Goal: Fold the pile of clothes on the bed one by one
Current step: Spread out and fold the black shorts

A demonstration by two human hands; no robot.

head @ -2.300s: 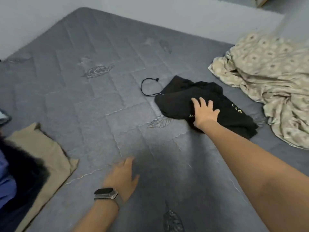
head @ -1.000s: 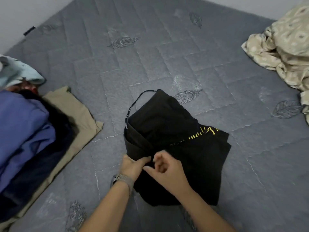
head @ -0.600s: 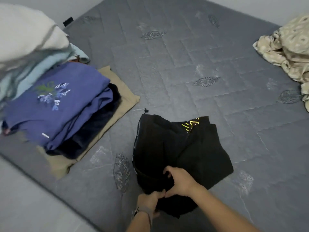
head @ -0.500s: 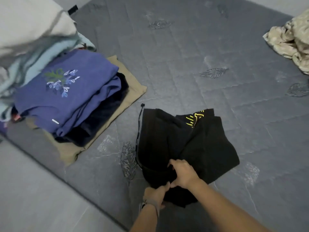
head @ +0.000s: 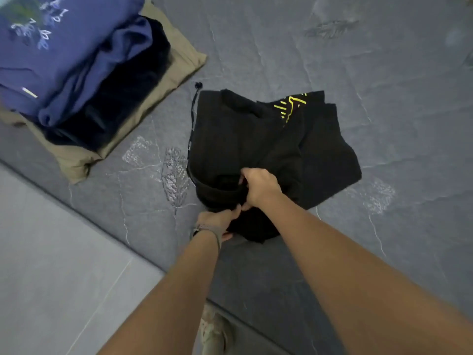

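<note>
Both grips, the right hand (head: pixel 258 187) and the left hand (head: pixel 217 221), pinch the bunched black garment (head: pixel 245 139) near the bed's (head: pixel 384 73) near edge; hauled unevenly, its loose layers could unfold or slide floorward.

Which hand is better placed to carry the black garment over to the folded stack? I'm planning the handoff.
Probably the left hand: it grips the black garment at its near edge, on the side toward the folded stack. The right hand also has a grip, but would have to cross over.
</note>
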